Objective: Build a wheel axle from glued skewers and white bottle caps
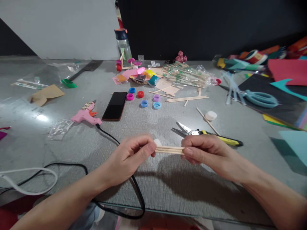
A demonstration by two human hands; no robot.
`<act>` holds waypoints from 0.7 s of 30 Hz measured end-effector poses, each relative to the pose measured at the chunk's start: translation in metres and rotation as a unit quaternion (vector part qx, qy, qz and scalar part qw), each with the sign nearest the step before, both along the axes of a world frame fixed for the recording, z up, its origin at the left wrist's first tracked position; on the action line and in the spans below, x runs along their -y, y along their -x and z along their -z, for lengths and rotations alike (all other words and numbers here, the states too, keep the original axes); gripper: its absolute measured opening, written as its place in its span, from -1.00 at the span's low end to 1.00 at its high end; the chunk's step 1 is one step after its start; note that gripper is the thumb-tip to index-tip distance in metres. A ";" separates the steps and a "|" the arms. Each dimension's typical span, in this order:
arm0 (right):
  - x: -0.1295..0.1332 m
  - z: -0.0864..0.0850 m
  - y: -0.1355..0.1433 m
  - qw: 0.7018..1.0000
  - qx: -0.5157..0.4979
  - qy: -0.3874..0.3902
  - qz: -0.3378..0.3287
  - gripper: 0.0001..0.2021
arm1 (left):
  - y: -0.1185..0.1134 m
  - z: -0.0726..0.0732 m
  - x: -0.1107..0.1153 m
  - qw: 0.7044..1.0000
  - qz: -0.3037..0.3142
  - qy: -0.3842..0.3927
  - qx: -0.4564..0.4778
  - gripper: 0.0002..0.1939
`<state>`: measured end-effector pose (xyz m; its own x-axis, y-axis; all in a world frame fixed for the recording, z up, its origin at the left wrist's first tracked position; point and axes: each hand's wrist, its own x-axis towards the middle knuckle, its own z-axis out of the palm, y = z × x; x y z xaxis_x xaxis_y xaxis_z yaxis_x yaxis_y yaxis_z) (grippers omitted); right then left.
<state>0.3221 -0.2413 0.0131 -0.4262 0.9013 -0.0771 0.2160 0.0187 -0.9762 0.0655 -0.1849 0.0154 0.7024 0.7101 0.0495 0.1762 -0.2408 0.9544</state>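
A few short wooden sticks (169,149) lie side by side between my two hands, held level above the table near its front edge. My left hand (136,155) pinches their left end between thumb and fingers. At the right end, my right hand (207,153) grips them the same way, thumb on top. Just behind my right hand lie yellow-and-black scissors (223,139) with their blades spread. A small white piece (157,142) shows behind the sticks beside my left fingertips. Another wooden stick (207,121) leans against a white bottle cap (211,115).
A pink glue gun (86,116) lies left, its black cord (109,135) looping under my left forearm. Nearby are a phone (115,106), several coloured caps (144,103), loose sticks (187,99) and a bagged stick bundle (187,75). Light-blue scissors (261,99) lie right; a bottle (122,44) stands behind.
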 end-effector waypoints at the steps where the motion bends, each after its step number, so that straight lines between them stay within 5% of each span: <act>1: 0.000 0.000 0.000 1.000 0.003 -0.001 0.000 -0.61 | 0.000 0.000 0.000 1.000 -0.003 -0.005 0.002 -0.66; 9: -0.001 0.002 0.001 1.000 0.021 -0.005 0.004 -0.63 | -0.003 0.003 0.001 0.998 -0.003 -0.059 -0.020 -0.65; 21: -0.003 0.007 0.005 1.000 0.015 0.007 0.001 -0.60 | -0.003 0.012 0.002 0.991 0.017 0.120 0.049 -0.56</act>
